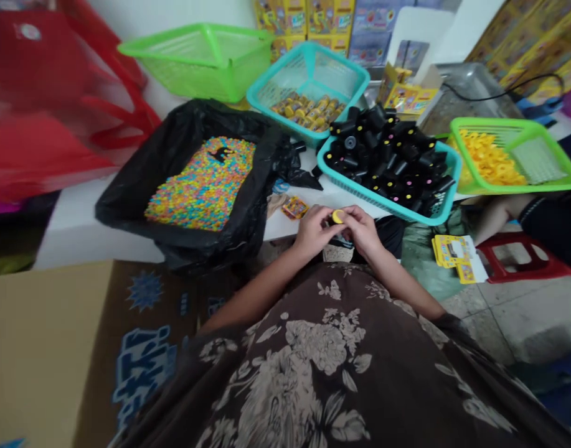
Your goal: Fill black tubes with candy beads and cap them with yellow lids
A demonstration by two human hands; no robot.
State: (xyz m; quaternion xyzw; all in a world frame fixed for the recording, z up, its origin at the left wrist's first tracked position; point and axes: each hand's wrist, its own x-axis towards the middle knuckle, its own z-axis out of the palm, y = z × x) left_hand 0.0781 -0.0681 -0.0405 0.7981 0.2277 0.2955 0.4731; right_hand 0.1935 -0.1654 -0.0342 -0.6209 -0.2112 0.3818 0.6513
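My left hand (pixel 314 230) and my right hand (pixel 362 233) meet low over the white table edge, pinching a round yellow cap (pixel 338 216) between their fingers. Whatever lies under the fingers is hidden. Just beyond them, a teal plastic basket (pixel 388 208) is heaped with black cylinders (pixel 383 143) with coloured ends. A small yellow packet (pixel 295 208) lies near my left hand. To the left, a black plastic bag (pixel 126 205) lines a bin of multicoloured candy-like pellets (pixel 203 186).
A green basket of yellow caps (pixel 490 158) stands at the right, and a teal basket of yellow capsules (pixel 308 106) at the back. An empty-looking green basket (pixel 196 62), cardboard boxes, red bags, a red stool (pixel 519 258) and yellow cards (pixel 456 258) surround the table.
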